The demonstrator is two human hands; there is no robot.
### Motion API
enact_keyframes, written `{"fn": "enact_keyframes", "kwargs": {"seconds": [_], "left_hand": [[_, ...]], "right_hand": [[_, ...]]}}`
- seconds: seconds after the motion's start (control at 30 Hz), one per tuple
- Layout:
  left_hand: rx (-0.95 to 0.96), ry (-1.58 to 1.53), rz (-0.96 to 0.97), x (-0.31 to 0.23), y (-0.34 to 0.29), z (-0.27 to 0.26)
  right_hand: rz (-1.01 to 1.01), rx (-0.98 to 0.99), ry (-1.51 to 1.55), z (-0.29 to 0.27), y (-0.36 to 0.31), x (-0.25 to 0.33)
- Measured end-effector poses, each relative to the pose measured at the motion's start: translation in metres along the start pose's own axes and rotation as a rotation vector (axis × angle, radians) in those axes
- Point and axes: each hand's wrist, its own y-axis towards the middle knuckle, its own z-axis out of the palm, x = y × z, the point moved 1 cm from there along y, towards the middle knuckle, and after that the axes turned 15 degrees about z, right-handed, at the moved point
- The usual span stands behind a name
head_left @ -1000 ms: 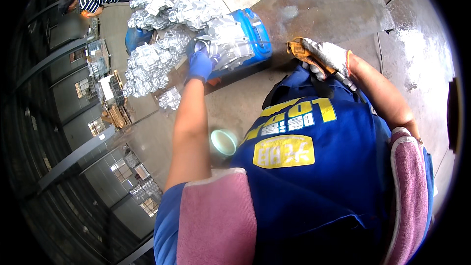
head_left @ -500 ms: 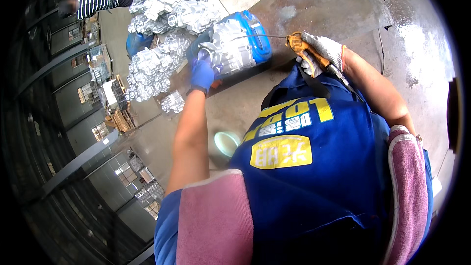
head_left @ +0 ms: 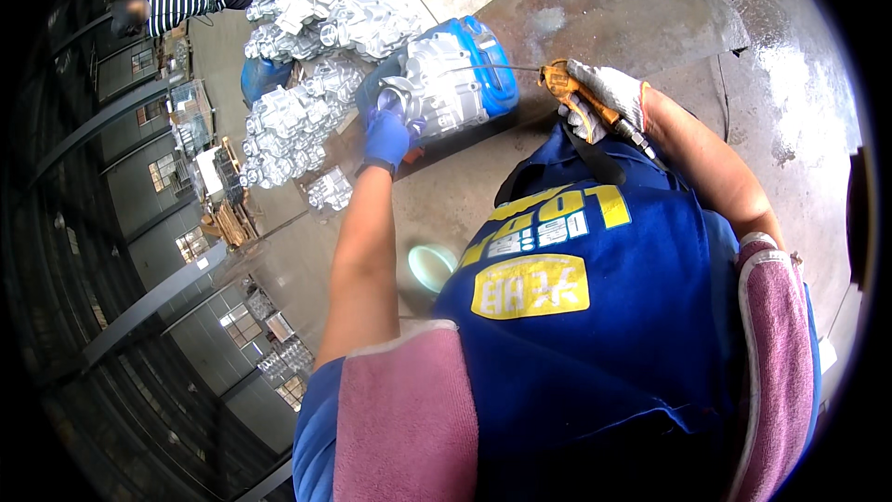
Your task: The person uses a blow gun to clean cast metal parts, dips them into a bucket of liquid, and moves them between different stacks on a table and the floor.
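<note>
A silvery metal casting (head_left: 437, 84) lies on a blue plastic drum (head_left: 491, 63) ahead of me. My left hand (head_left: 386, 136), in a blue glove, grips the casting at its near left end, by a round opening. My right hand (head_left: 604, 102), in a white work glove, is closed around an orange air blow gun (head_left: 578, 98) with a hose fitting at its lower end. The gun's long thin nozzle reaches left across the casting's upper face. Where its tip ends against the casting is hard to make out.
Large heaps of similar castings (head_left: 316, 98) lie beyond and left of the drum, with one small casting (head_left: 330, 191) apart. A pale green round basin (head_left: 432, 268) is on the floor near my left forearm. Another person in a striped shirt (head_left: 177, 0) stands far left. A dark hose (head_left: 725, 98) runs along the floor at right.
The whole view has shifted very slightly. Both hands keep their holds on the casting and the blow gun, and the nozzle still lies across the casting.
</note>
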Motion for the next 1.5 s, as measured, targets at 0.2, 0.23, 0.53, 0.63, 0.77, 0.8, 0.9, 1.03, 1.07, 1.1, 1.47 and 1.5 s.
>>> {"fn": "enact_keyframes", "kwargs": {"seconds": [0.2, 0.23, 0.53, 0.63, 0.77, 0.8, 0.9, 1.03, 1.07, 1.1, 1.47, 1.5], "left_hand": [[-0.019, -0.065, 0.026, 0.008, 0.001, 0.007], [-0.007, -0.075, 0.018, 0.008, 0.0, 0.007], [0.022, -0.045, -0.063, -0.002, 0.003, -0.003], [0.043, -0.066, -0.081, -0.001, 0.001, -0.002], [0.037, -0.054, -0.043, 0.001, 0.0, -0.001], [0.036, -0.058, -0.039, 0.002, 0.0, -0.001], [0.003, -0.051, -0.004, -0.001, -0.001, -0.003], [-0.012, -0.05, -0.047, -0.012, -0.003, -0.01], [0.0, -0.054, -0.047, -0.013, -0.001, -0.013], [0.013, -0.061, -0.049, -0.013, -0.002, -0.011], [-0.159, -0.113, -0.167, 0.022, -0.021, 0.043], [-0.187, -0.095, -0.159, 0.013, -0.015, 0.034]], "right_hand": [[-0.039, -0.043, -0.016, -0.001, 0.005, -0.002], [-0.05, -0.061, -0.03, -0.001, 0.004, -0.002], [-0.087, -0.225, -0.181, -0.011, 0.002, -0.004], [-0.082, -0.23, -0.173, -0.004, -0.002, -0.004], [-0.062, -0.22, -0.164, 0.003, -0.006, -0.002], [-0.059, -0.222, -0.168, 0.004, -0.006, -0.001], [-0.036, -0.246, -0.152, 0.004, -0.005, -0.001], [-0.038, -0.214, -0.163, 0.002, -0.001, 0.001], [-0.047, -0.213, -0.165, 0.005, 0.0, 0.001], [-0.052, -0.213, -0.168, 0.007, 0.0, 0.0], [-0.523, -0.054, -1.001, -0.036, -0.022, 0.029], [-0.34, -0.007, -0.576, -0.01, -0.054, 0.029]]}}
